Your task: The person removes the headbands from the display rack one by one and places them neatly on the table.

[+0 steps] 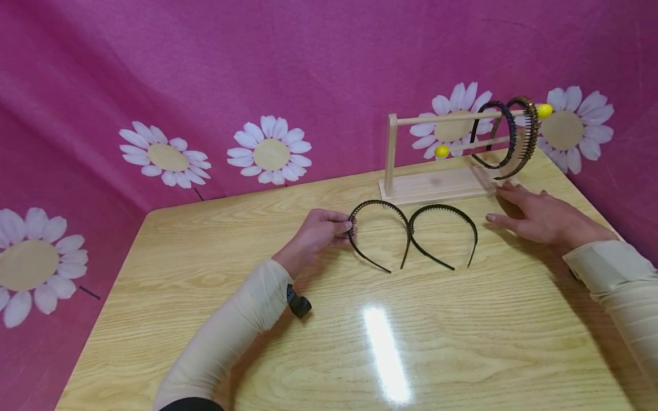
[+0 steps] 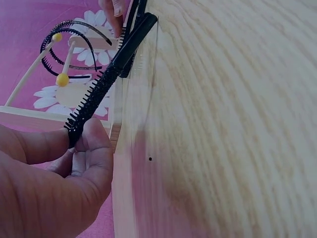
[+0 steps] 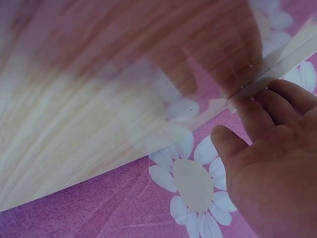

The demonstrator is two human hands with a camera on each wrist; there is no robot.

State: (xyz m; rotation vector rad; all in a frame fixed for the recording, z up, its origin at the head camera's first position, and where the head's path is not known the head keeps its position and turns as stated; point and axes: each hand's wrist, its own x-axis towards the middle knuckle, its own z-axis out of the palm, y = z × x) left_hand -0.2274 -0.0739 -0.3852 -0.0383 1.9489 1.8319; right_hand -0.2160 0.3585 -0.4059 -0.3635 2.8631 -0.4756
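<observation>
My left hand (image 1: 325, 233) pinches the left side of a black toothed headband (image 1: 379, 202) between thumb and fingers. In the left wrist view the same headband (image 2: 94, 94) shows edge-on, its teeth pointing left. Beside it on the right, a second black headband (image 1: 443, 206) overlaps its edge in the head view. My right hand (image 1: 540, 217) is spread with relaxed fingers, its fingertips right at the front edge of the wooden stand's base (image 1: 437, 185). In the right wrist view that hand (image 3: 272, 153) holds nothing.
Two headbands, one dark (image 1: 513, 137) and one brownish (image 1: 532, 140), hang at the right of the stand. Yellow knobs (image 1: 441, 151) cap its rods. A pink cloth with white flowers (image 1: 329, 68) hangs behind the wooden table (image 1: 205, 251).
</observation>
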